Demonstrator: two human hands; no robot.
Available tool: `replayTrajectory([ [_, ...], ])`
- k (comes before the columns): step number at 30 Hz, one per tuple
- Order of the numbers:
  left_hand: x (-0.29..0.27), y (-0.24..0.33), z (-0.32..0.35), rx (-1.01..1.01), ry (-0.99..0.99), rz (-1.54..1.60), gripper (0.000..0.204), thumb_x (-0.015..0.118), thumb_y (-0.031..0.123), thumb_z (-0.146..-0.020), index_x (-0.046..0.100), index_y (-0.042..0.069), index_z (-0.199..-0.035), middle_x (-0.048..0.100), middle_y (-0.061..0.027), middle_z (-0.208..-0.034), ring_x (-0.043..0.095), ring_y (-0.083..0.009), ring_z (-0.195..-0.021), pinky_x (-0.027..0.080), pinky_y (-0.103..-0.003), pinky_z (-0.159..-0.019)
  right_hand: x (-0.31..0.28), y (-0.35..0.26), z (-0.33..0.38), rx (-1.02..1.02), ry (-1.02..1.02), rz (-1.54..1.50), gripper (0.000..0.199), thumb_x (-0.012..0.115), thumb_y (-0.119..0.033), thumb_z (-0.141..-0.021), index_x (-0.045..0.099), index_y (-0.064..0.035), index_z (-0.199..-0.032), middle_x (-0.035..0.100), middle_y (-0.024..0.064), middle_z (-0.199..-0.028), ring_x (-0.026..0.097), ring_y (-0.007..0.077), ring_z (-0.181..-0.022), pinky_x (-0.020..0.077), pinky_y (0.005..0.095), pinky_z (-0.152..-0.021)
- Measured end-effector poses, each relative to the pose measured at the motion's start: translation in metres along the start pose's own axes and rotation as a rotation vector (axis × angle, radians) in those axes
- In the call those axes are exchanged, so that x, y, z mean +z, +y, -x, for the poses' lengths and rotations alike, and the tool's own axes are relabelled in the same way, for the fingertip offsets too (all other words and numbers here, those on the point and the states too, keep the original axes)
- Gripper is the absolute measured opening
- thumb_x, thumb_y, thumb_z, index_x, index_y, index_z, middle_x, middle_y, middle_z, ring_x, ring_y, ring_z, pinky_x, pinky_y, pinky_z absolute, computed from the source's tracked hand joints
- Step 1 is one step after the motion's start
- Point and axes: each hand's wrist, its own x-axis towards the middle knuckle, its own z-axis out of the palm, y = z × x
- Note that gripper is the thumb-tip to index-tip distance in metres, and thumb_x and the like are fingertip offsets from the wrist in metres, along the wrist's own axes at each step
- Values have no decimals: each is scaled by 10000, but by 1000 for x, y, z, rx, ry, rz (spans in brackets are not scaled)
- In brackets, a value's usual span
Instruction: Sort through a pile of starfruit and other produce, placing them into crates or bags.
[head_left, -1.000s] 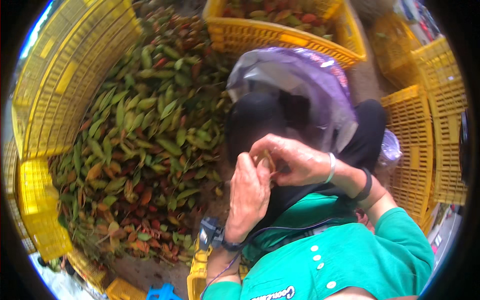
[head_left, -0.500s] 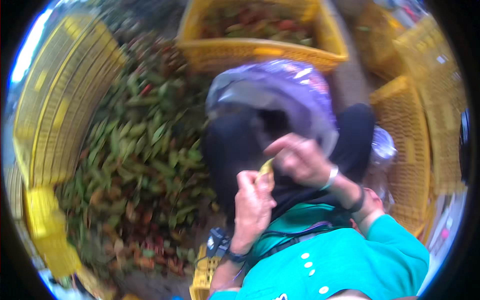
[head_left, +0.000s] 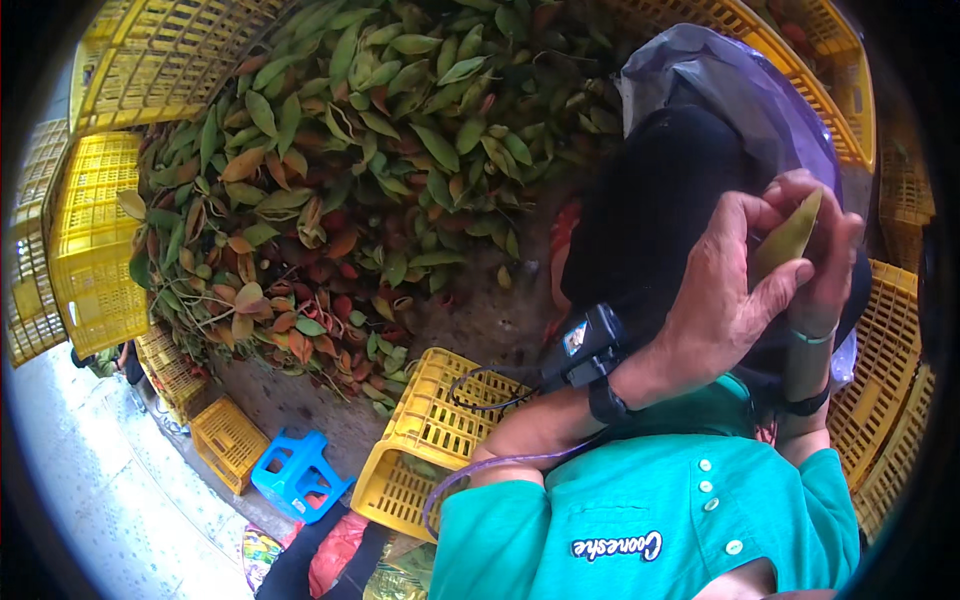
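Observation:
My left hand (head_left: pixel 720 300) and my right hand (head_left: pixel 830 235) meet in front of my chest, both closed on one yellow-green leaf (head_left: pixel 787 243). The left thumb and fingers pinch its lower edge; the right fingers wrap it from behind. A small black device (head_left: pixel 590 345) with a cable is strapped at my left wrist, and bands circle my right wrist (head_left: pixel 808 340). Below the hands lie my dark lap (head_left: pixel 650 200) and a clear purple-tinted plastic bag (head_left: pixel 740 90).
A big heap of green, orange and red leaves (head_left: pixel 330 180) covers the ground to the left. Yellow plastic crates (head_left: pixel 90 230) ring it; one crate (head_left: pixel 430 440) sits by my left elbow. A blue stool (head_left: pixel 295 475) stands at lower left.
The view has swung, so the leaf heap now fills the upper left and my hands sit at the right. Both hands still hold the leaf, closer together than before.

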Motion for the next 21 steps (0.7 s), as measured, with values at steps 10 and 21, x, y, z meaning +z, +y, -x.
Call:
replayTrajectory([
  [10, -192, -74, 24, -88, 559, -1100, 145, 537, 118, -897, 586, 11, -981, 590, -170, -894, 577, -344, -834, 465, -405, -757, -123, -68, -147, -28, 4, 187, 415, 428, -240, -1013, 439, -27, -1369, 488, 112, -1377, 526, 152, -1151, 382, 268, -1034],
  [21, -305, -169, 82, -388, 232, -1830, 303, 700, 190, -777, 560, 50, -1006, 568, -103, -985, 516, -312, -979, 456, -441, -794, -38, -8, -76, -9, 106, 277, 275, 494, -263, -989, 609, -45, -1111, 594, 11, -883, 541, 74, -742, 439, 207, -651],
])
